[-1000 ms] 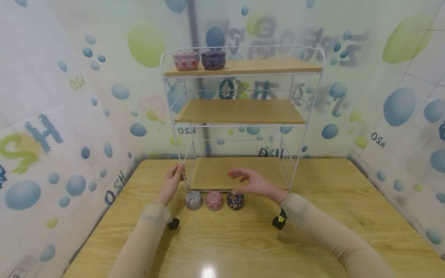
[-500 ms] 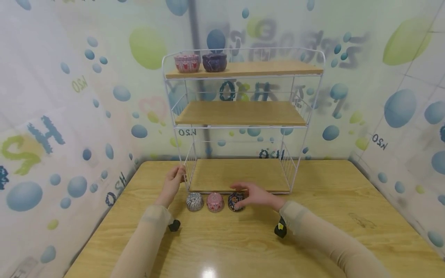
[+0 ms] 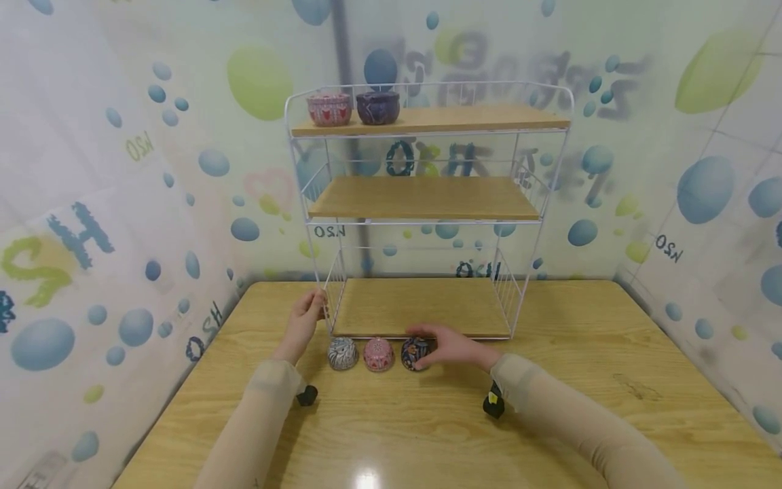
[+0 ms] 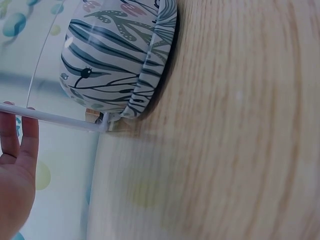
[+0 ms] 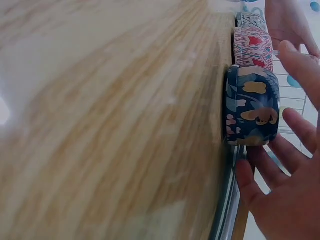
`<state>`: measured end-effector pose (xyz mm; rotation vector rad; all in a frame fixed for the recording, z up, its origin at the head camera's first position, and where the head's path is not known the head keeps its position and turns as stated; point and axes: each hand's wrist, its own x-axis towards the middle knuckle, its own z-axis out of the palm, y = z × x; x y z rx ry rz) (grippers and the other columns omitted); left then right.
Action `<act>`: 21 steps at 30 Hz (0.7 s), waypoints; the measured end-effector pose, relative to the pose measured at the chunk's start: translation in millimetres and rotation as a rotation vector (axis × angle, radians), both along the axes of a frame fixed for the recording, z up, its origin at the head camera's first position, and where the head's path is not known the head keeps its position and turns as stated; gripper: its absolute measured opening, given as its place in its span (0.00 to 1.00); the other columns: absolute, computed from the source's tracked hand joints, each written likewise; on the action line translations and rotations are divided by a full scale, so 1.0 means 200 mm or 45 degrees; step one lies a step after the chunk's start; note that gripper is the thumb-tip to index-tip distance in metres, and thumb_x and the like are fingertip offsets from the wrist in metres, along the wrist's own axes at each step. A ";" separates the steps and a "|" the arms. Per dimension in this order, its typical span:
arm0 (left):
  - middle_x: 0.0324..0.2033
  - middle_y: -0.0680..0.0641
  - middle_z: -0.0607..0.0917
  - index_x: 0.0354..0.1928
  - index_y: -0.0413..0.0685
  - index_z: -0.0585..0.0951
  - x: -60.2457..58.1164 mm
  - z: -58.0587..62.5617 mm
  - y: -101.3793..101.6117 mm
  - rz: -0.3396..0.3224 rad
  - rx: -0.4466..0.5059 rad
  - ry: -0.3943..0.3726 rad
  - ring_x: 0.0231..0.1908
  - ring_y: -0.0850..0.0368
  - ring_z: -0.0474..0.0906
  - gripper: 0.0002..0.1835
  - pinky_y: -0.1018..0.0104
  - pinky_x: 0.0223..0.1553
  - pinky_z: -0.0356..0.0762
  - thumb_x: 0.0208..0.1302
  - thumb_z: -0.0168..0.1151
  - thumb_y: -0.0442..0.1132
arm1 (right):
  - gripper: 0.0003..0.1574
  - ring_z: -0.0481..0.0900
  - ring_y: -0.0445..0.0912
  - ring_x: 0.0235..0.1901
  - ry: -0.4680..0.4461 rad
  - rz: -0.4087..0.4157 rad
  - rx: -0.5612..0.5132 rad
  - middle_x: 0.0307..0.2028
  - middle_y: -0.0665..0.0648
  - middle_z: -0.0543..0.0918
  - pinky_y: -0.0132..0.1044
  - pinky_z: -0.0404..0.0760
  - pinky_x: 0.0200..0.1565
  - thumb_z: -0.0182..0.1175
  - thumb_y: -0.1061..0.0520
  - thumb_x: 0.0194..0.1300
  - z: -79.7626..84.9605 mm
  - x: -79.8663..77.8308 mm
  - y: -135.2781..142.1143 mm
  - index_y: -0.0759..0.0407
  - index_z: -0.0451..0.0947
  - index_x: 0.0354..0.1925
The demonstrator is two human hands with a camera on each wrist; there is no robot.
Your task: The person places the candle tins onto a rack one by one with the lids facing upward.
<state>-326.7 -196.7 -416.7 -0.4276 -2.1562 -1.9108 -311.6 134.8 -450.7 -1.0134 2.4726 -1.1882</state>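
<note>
My left hand grips the lower left post of a white wire shelf rack, its fingers behind the bar. In front of the rack stand three patterned round tins in a row, with their rims at the table: a grey-and-white leafy tin, a pink tin and a dark blue floral tin. Around the dark blue tin my right hand spreads its fingers, fingertips close at its rack side. The right thumb stands off its near side. No tin is lifted.
Three wooden boards form the rack's shelves. On the top board, at the left, sit a pink heart-patterned tin and a dark purple tin. The wooden table runs back to patterned wall sheeting.
My right hand has come down from above the dark blue tin and lies lower around it. The left hand stays on the rack post. The tins have not moved.
</note>
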 end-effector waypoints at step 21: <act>0.36 0.38 0.73 0.40 0.34 0.70 -0.11 -0.11 -0.03 0.027 0.001 -0.043 0.40 0.38 0.73 0.19 0.66 0.41 0.78 0.76 0.46 0.47 | 0.49 0.72 0.55 0.57 0.173 -0.028 0.252 0.61 0.60 0.72 0.50 0.73 0.57 0.75 0.59 0.49 -0.04 0.01 -0.03 0.54 0.66 0.68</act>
